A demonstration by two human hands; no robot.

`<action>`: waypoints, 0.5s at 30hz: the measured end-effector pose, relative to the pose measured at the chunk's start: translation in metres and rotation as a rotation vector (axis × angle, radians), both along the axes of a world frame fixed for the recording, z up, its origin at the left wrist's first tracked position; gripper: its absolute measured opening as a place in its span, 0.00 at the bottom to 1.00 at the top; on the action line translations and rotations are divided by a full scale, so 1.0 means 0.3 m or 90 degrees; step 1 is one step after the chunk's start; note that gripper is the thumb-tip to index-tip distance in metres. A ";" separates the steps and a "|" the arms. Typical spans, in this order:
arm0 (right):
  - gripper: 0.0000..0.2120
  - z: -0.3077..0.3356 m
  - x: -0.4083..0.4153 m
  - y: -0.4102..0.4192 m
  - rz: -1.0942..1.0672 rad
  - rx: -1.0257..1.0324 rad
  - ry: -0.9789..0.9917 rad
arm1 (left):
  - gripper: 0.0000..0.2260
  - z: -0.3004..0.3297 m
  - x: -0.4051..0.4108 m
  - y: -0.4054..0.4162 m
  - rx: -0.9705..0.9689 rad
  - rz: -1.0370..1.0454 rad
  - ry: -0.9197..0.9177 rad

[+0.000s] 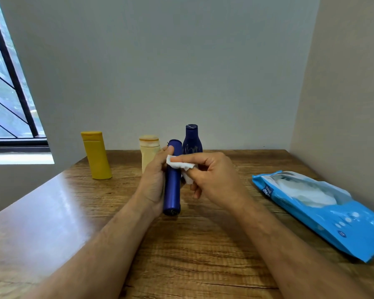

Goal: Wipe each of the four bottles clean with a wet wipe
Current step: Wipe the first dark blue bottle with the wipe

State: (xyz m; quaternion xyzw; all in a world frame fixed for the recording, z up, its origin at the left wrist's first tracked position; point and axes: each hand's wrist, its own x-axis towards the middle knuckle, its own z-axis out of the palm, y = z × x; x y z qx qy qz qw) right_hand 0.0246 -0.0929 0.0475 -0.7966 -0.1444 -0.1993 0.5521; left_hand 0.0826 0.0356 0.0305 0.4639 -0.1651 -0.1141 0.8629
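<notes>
Tube [172, 180] lying lengthwise away from the body, cap end far, base end near, gripped from its left side by left hand [154, 180] above the table [203, 244]. Wet wipe [179, 166] pinched in right hand [209, 178], pressed on the upper part, so probably stroking down along that long axis toward the base next. Yellow bottle [96, 156], cream bottle [148, 152], dark blue bottle [192, 141] standing behind. Wipes pack [324, 212] off right.

wooden table [203, 244], grey wall [171, 72], barred window [7, 93] at left.
</notes>
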 end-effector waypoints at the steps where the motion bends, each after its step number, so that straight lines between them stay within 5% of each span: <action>1: 0.11 0.002 -0.003 -0.001 0.011 0.003 0.011 | 0.10 0.000 -0.002 -0.002 -0.003 -0.006 -0.005; 7: 0.09 0.009 -0.022 0.003 0.130 -0.129 0.125 | 0.14 0.014 0.008 0.009 -0.006 -0.018 0.046; 15: 0.13 -0.001 -0.003 -0.006 -0.032 -0.049 -0.036 | 0.17 0.008 0.000 0.010 -0.004 0.008 0.009</action>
